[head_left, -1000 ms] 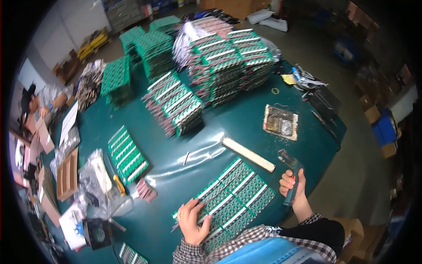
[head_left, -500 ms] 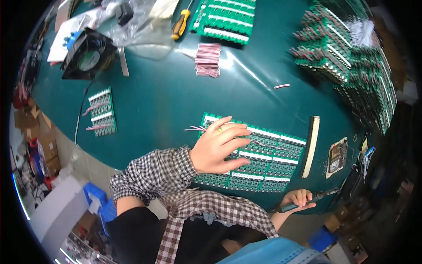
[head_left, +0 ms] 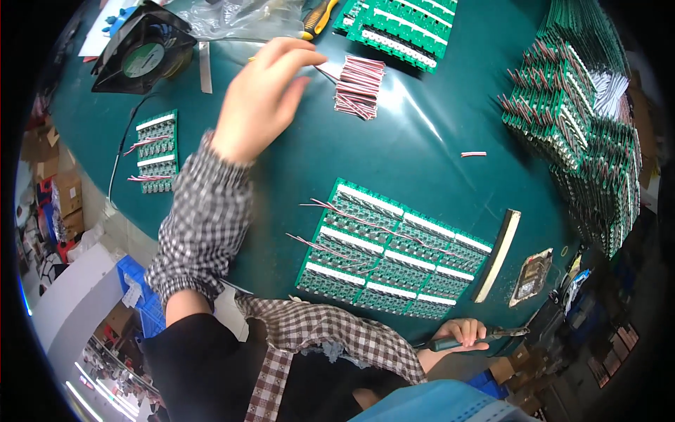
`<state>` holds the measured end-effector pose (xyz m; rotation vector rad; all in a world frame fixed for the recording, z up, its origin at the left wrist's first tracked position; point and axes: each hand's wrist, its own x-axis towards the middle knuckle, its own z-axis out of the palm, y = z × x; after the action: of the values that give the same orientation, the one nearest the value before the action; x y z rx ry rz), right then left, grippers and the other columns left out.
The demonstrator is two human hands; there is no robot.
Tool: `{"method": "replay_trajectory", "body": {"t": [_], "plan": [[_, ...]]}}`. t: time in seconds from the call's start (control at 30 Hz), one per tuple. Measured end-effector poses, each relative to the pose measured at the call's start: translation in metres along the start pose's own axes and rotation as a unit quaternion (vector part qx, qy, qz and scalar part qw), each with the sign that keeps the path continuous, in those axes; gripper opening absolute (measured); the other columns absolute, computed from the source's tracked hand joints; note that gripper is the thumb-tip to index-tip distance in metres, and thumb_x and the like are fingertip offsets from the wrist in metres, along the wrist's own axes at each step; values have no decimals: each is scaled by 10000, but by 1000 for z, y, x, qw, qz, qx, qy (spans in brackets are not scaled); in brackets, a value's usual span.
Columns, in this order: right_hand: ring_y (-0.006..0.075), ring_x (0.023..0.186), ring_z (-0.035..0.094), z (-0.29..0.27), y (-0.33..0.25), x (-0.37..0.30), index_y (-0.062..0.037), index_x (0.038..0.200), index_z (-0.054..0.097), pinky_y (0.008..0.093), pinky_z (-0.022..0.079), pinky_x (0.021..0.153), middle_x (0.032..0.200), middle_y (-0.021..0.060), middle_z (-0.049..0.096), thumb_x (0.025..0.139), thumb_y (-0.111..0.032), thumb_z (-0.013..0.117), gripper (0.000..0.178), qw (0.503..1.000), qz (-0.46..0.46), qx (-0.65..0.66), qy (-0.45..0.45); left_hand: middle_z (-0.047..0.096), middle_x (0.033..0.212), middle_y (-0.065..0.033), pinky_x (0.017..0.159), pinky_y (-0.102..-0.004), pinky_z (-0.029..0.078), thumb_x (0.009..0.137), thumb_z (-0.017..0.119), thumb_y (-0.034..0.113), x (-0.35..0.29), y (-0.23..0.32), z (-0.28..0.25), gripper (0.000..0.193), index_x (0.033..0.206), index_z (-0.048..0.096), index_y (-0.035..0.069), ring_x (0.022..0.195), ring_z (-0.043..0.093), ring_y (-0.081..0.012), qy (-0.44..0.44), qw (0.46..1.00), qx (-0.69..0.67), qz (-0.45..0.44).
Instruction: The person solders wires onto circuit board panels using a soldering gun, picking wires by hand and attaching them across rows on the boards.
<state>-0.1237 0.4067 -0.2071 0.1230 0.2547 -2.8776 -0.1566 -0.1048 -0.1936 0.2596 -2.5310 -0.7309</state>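
Observation:
My left hand (head_left: 264, 98) is raised off the table's middle, beside a neat pile of short red, black and white wires (head_left: 360, 88). Its index finger and thumb are apart, close to a thin strand at the pile's left side. I see nothing gripped there. Low at the right, my right hand (head_left: 460, 334) is closed round dark green-handled pliers (head_left: 441, 344), their metal end pointing right. Between the hands lies a panel of green circuit boards (head_left: 401, 257) with white strips. Two wire bunches (head_left: 330, 250) lie across it, ends sticking out past its left edge.
A smaller board (head_left: 157, 151) with wires lies left, below a black fan (head_left: 140, 56). Green boards (head_left: 401, 32) and a screwdriver (head_left: 320, 17) are at the back. Tall board stacks (head_left: 562, 105) stand right. A pale strip (head_left: 498, 257) and one loose wire (head_left: 474, 153) lie nearby.
My left hand has lifted off the board panel and moved away to the far left, beside the wire pile. The right hand still holds the pliers. The whole view has shifted slightly.

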Motion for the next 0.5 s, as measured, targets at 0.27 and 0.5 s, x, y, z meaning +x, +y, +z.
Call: {"method": "replay_trajectory", "body": {"t": [0.27,0.5], "plan": [[113,609,495,-5,-15,3,-56,934,528,263,441,553,700,14,467,850,-313,648,296,999,12,-26,-45,512,843,-126,699,-370,455,771,604,30,-5,-8,19,112,835,513,33,821,549,-313,-48,997,66,-17],[116,679,451,-11,-26,1,-72,1014,504,275,441,630,752,12,447,897,-400,559,352,994,43,-66,-81,556,764,-71,579,-284,452,799,619,46,-48,28,2,97,871,557,28,622,563,-174,8,990,-43,-134]]}}
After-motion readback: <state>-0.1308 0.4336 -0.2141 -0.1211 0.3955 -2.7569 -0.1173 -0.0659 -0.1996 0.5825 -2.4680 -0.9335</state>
